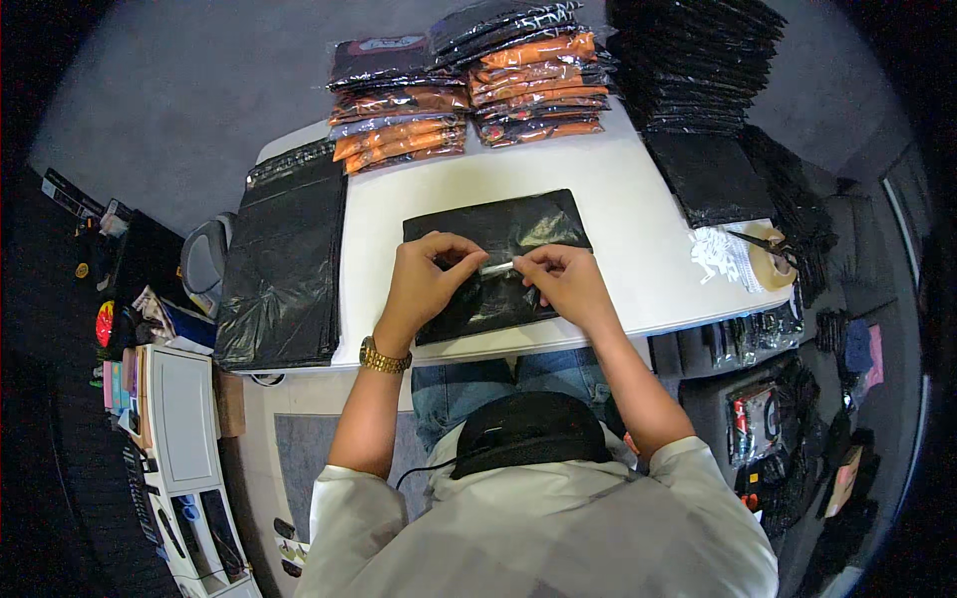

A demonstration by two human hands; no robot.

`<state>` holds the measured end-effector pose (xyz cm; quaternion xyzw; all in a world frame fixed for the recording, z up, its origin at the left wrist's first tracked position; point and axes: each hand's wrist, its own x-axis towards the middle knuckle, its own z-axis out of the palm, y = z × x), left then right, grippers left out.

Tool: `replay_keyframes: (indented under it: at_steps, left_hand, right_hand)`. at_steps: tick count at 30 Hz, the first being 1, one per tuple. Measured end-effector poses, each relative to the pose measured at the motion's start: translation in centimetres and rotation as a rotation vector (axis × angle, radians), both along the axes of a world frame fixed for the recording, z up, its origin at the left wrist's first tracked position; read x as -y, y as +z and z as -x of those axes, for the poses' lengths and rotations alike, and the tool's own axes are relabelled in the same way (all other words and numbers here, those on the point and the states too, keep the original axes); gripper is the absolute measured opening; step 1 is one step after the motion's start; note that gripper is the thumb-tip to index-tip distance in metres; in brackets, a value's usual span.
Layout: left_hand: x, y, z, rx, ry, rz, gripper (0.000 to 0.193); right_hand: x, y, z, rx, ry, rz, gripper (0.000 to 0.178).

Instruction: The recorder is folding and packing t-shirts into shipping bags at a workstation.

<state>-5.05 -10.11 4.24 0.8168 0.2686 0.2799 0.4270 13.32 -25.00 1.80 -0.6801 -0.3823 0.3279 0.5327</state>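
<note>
A flat black plastic package (498, 221) lies in front of me on the white table (389, 214). Over its middle, a short, narrow white strip (496, 267) spans the gap between my hands. My left hand (424, 281), with a gold watch on the wrist, pinches thumb and forefinger at the strip's left end. My right hand (568, 281) pinches the other end, its remaining fingers curled. Whether the strip touches the package I cannot tell.
Stacks of wrapped orange and black packages (538, 85) stand at the table's far side. A pile of large black bags (284, 259) covers the left end. To the right are more black bags (708, 179), white cut pieces (723, 257), scissors (766, 241) and a tape roll (770, 271).
</note>
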Motion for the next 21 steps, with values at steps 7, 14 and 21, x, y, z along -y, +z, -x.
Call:
replay_keyframes:
  at_steps: [7,14,21]
  left_hand:
    - [-0.1,-0.1,-0.7,-0.005,-0.023,0.000,0.016]
    - [0.0,0.1,-1.6,-0.145,0.040,-0.050,0.021]
    - [-0.6,-1.6,-1.6,-0.090,0.023,-0.232,0.022]
  right_hand:
    - [-0.5,-1.5,-0.9,0.061,0.036,-0.020,0.027]
    - [-0.5,-1.1,-0.8,0.234,0.012,0.061,0.028]
    - [-0.6,-0.3,-0.6,0.330,0.025,0.094,0.023]
